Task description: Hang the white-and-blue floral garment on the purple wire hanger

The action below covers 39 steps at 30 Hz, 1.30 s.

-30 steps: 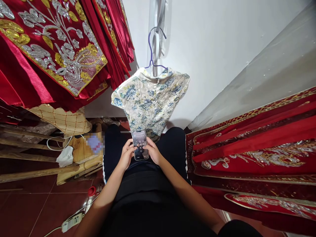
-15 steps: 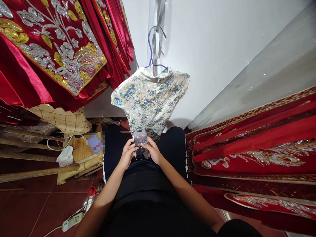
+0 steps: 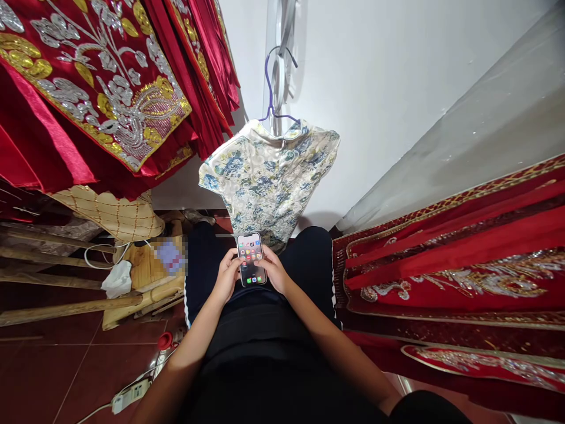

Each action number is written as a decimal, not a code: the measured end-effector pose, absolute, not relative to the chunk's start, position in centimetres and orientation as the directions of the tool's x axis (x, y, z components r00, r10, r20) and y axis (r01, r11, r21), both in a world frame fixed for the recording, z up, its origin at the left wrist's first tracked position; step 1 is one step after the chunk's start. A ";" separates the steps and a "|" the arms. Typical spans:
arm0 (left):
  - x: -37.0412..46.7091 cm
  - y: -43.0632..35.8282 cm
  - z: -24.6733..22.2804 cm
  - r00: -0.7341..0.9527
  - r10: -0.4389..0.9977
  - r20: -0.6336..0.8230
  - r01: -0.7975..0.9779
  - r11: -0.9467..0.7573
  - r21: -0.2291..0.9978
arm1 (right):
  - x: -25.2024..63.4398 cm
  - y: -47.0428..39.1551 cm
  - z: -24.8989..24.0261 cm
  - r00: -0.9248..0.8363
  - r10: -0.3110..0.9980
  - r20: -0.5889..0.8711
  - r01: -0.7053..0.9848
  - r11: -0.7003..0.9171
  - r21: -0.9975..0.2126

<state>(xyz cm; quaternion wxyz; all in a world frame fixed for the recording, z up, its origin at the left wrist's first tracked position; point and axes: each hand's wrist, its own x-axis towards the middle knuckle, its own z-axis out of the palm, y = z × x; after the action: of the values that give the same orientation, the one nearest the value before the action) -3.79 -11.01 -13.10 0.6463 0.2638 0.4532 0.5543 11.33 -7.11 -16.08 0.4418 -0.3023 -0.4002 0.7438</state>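
Note:
A smartphone [image 3: 251, 271] is held upright over my lap, its screen lit with a home page of coloured app icons. My left hand [image 3: 227, 274] is closed round its left edge, the thumb over the screen's side. On the opposite edge my right hand [image 3: 274, 271] grips it too, thumb lying over the glass. Just beyond the phone hangs a short-sleeved dress [image 3: 269, 176] with a blue and cream floral print, on a purple hanger [image 3: 270, 88]. Its lower end is partly hidden behind the phone and hands.
Red embroidered garments [image 3: 110, 88] hang at upper left, and more red beaded cloth [image 3: 441, 277] fills the right. A bamboo stool [image 3: 136, 265] with white crumpled paper [image 3: 117, 280] stands left. On the tiled floor lies a power strip [image 3: 131, 396].
The phone's screen has switched from a dark keypad page to a home page of app icons. My thumbs have shifted slightly; the hands still hold the phone in the same place.

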 end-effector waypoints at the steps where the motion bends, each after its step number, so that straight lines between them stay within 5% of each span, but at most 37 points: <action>1: -3.8 -11.0 -13.1 -0.037 0.954 -0.298 -0.483 0.244 0.841 | 11.3 -7.1 -16.1 -0.433 0.897 -0.094 -0.411 -0.290 -0.864; 9: -3.3 -10.4 -13.9 -0.157 0.928 -0.337 -0.462 0.232 0.856 | 11.5 -7.1 -15.9 -0.479 0.873 -0.093 -0.358 -0.291 -0.887; 39: -4.0 -10.9 -13.4 -0.029 0.968 -0.250 -0.480 0.206 0.853 | 11.5 -7.3 -15.0 -0.454 0.875 -0.168 -0.443 -0.385 -0.809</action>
<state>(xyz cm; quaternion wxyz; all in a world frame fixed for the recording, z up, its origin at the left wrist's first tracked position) -4.04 -10.94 -13.37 0.6393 0.2770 0.4406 0.5661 11.45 -7.32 -14.98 0.4252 -0.3036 -0.3556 0.7750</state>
